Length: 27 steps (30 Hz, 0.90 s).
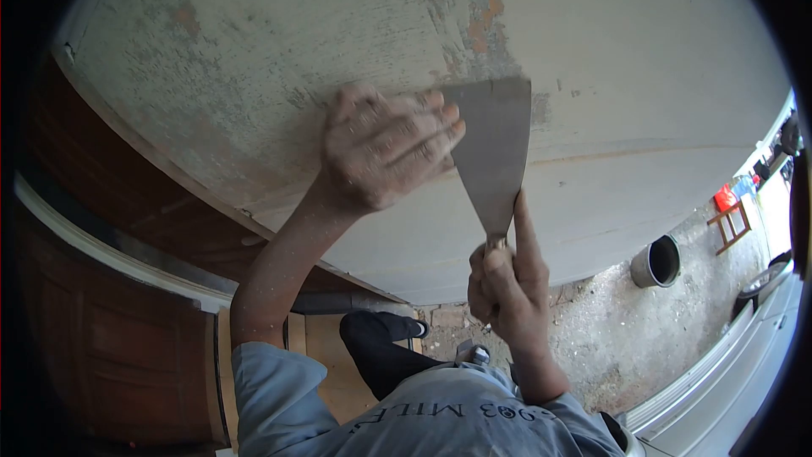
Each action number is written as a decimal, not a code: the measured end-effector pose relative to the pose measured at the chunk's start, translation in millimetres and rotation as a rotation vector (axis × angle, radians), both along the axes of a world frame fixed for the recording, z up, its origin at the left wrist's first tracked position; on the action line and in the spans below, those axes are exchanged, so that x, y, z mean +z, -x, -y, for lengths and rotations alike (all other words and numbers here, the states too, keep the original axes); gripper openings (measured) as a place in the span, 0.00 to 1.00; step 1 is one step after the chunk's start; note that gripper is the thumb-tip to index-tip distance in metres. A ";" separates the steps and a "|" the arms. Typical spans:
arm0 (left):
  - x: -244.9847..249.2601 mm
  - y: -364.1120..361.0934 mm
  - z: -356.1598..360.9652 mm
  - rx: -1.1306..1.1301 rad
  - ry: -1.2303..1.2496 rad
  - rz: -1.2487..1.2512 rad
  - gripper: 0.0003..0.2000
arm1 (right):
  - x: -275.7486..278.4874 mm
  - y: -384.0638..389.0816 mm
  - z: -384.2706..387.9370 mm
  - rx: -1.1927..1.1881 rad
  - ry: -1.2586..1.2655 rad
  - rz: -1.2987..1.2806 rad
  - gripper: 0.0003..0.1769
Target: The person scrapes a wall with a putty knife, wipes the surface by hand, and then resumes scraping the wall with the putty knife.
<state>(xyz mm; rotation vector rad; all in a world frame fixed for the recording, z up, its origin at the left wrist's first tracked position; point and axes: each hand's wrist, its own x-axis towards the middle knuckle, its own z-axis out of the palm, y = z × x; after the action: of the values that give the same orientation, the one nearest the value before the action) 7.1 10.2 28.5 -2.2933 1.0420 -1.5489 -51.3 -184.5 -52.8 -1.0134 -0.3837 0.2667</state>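
Observation:
My right hand (512, 292) is wrapped round the handle of a wide scraper (493, 140), its index finger stretched along the base of the blade. The blade points up, its broad edge right at the pale wall (643, 51). Dusty and slightly blurred, my left hand (391, 148) has its fingers stretched out, fingertips at the left side of the blade. Behind that hand the wall is rough, with flaked paint and grey marks. A worn strip (480, 13) with orange-brown spots runs up from the blade's edge.
A brown panelled door (118, 338) with a pale frame is at lower left. To the right, a bucket (656, 262) stands on the gritty floor (592, 347), with a wooden stool (732, 224) beyond it. A light-coloured car (744, 372) sits at lower right.

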 end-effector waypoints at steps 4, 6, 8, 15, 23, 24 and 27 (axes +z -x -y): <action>3.8 -1.0 -2.3 -0.004 -0.003 0.021 0.08 | 1.4 -5.4 1.8 0.021 -0.024 0.033 0.35; 3.2 0.3 0.1 -0.013 0.032 -0.010 0.07 | 2.9 -3.7 1.7 -0.007 0.001 0.023 0.35; 1.0 -1.5 1.9 -0.029 0.039 -0.028 0.08 | -2.1 0.2 -1.4 -0.086 0.084 0.095 0.36; -0.6 -0.7 -0.7 -0.069 0.024 -0.038 0.11 | 2.0 0.1 0.1 -0.056 0.027 0.028 0.35; -8.1 -3.6 0.4 -0.076 0.040 -0.017 0.09 | -7.1 3.9 -1.6 -0.071 0.050 0.053 0.36; -8.8 -1.2 1.7 -0.071 0.050 -0.033 0.09 | -8.5 3.7 -2.1 -0.078 0.053 0.063 0.37; -2.3 0.9 0.3 -0.041 0.038 -0.051 0.08 | -8.8 4.7 -2.9 -0.050 -0.001 -0.013 0.36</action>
<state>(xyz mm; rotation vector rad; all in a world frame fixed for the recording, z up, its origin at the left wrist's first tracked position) 6.2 9.9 26.3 -2.3628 1.0883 -1.5463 -56.0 -181.6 -61.6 -1.0189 -0.3462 0.2279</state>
